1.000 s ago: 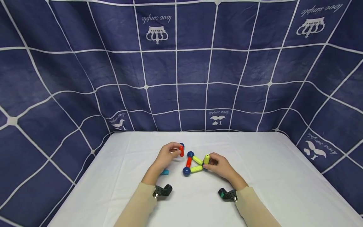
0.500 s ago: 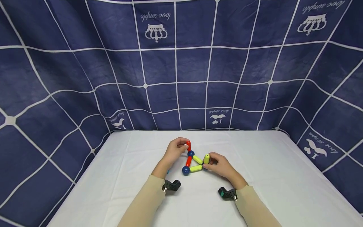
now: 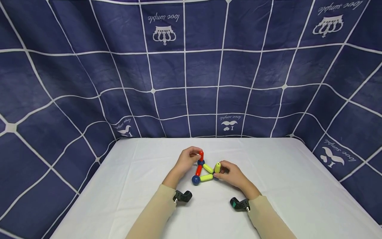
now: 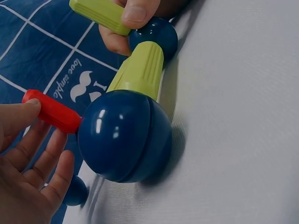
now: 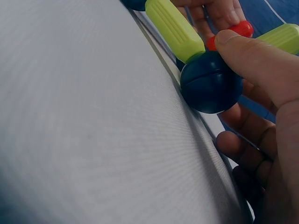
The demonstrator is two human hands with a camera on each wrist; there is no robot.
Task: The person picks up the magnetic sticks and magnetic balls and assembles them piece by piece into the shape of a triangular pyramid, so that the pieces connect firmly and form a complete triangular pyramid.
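Note:
On the white table lies a triangle of magnetic rods joined by dark blue balls: a red base rod (image 3: 198,170) and two yellow-green rods (image 3: 206,178). My left hand (image 3: 186,161) pinches another red rod (image 3: 201,156), upright on the far ball (image 3: 201,163). My right hand (image 3: 232,175) pinches an upright yellow-green rod (image 3: 218,167) at its lower end, by the right-hand ball (image 5: 211,83). In the left wrist view the near ball (image 4: 124,135) hides the foot of the held red rod.
A loose blue ball (image 4: 75,191) shows behind the left fingers in the left wrist view. White cloth covers the table (image 3: 283,186). A navy curtain with white lines (image 3: 206,69) rises at the back and sides. A small black camera sits on each wrist.
My left hand has carried the red rod rightward and set it upright on the far ball. The left arm now covers the loose blue rod seen earlier. My right hand stays in place.

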